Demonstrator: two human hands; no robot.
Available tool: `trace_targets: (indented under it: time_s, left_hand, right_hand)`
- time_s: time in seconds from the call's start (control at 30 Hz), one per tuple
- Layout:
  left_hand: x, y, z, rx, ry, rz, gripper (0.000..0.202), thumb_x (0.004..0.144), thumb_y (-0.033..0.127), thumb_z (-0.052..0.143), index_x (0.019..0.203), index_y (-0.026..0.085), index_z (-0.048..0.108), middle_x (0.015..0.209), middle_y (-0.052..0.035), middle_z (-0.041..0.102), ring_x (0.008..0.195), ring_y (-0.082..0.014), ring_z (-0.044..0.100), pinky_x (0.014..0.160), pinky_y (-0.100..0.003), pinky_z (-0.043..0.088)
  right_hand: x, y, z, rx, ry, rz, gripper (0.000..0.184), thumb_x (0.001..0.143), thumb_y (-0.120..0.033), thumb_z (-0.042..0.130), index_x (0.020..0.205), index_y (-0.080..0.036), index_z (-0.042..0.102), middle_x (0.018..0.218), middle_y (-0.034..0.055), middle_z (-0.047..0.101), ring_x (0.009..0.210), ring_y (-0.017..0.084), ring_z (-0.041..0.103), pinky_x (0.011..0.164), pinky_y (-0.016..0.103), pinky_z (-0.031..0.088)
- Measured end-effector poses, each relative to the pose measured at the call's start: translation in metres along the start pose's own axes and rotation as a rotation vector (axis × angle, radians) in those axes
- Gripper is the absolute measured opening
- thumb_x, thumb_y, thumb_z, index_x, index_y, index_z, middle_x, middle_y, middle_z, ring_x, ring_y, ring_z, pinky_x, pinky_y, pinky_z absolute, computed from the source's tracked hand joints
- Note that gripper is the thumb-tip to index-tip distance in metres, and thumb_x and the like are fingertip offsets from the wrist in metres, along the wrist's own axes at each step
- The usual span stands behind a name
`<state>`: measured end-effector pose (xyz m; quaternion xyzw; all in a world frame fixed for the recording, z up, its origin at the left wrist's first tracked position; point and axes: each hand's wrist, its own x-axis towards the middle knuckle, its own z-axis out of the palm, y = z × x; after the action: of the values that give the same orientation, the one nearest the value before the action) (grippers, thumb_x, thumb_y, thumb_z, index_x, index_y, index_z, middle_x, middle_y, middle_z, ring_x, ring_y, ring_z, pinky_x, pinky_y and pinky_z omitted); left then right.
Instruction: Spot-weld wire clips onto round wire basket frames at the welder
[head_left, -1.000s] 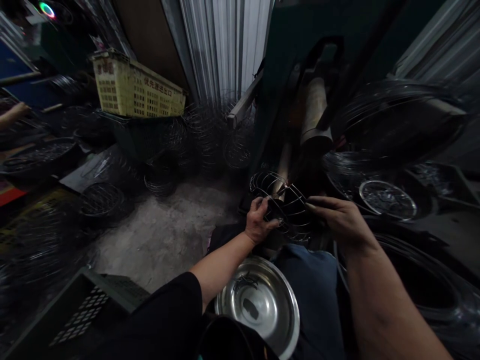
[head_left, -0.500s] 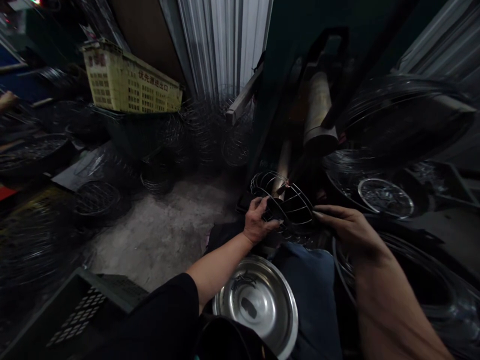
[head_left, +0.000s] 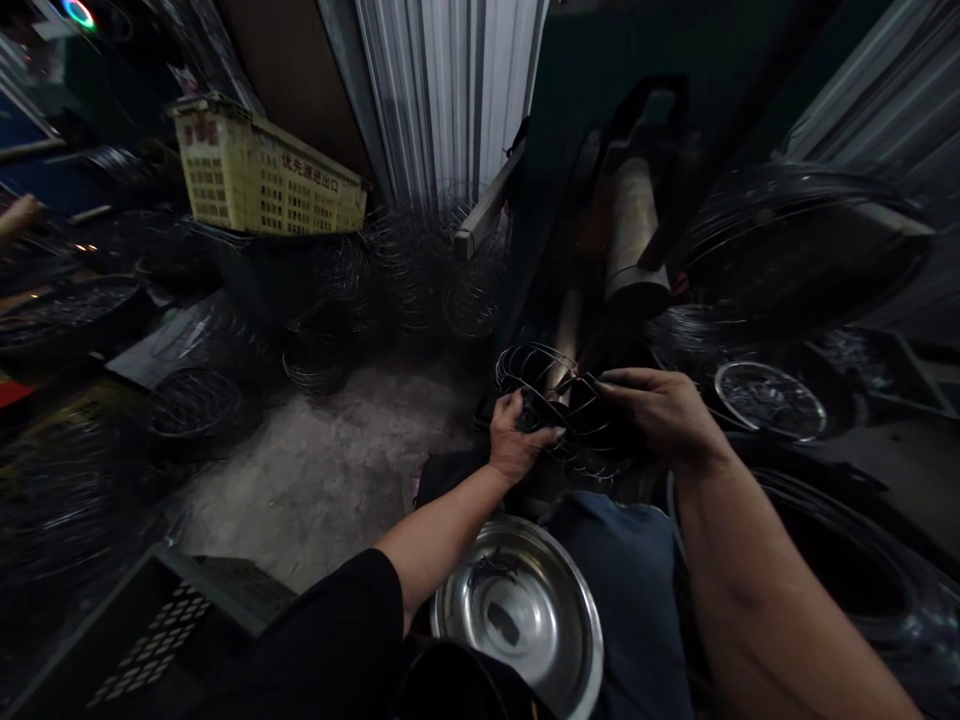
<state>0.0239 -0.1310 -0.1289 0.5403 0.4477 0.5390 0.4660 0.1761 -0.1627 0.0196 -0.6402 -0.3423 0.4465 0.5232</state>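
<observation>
My left hand is closed on the near rim of a round wire basket, thumb and fingers gripping the wires. The basket sits tilted around the end of a pale metal rod on the dark green machine. My right hand pinches beside the basket, its fingertips close to a small reddish glow at the rod. A thin dark piece seems to stick out from those fingertips, too small to name. A steel bowl with a few small dark pieces rests by my lap, below my left forearm.
A thick cylinder of the machine hangs above my hands. A yellow crate stands at the back left, near stacked wire baskets. A green crate is at lower left. Wire coils lie right. Another person's hand shows far left.
My right hand has moved up and left, from the basket's right side to the glow at the rod. The basket has turned slightly in my left hand.
</observation>
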Motion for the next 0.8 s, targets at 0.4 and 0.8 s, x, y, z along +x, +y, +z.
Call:
trace_targets:
  time_s: [0.4,0.8]
  left_hand:
    - [-0.005,-0.001,0.005,-0.114,0.006,-0.077,0.076,0.04,0.029,0.098,0.111,0.016,0.074,0.114,-0.008,0.058,0.104,-0.0236,0.062,0.099,-0.04,0.052]
    - [-0.005,0.013,0.007,-0.284,0.038,-0.228,0.062,0.043,0.021,0.096,0.1,0.017,0.073,0.11,-0.0043,0.055,0.086,-0.015,0.063,0.086,-0.032,0.054]
  right_hand:
    - [-0.02,0.013,-0.043,-0.017,-0.1,0.116,0.052,0.037,-0.041,0.099,0.081,-0.022,0.079,0.073,0.0026,0.075,0.065,0.017,0.069,0.058,0.025,0.058]
    - [-0.01,0.006,-0.016,0.013,0.035,0.066,0.05,0.038,-0.036,0.097,0.079,-0.017,0.076,0.06,0.0003,0.069,0.05,0.013,0.06,0.045,0.023,0.049]
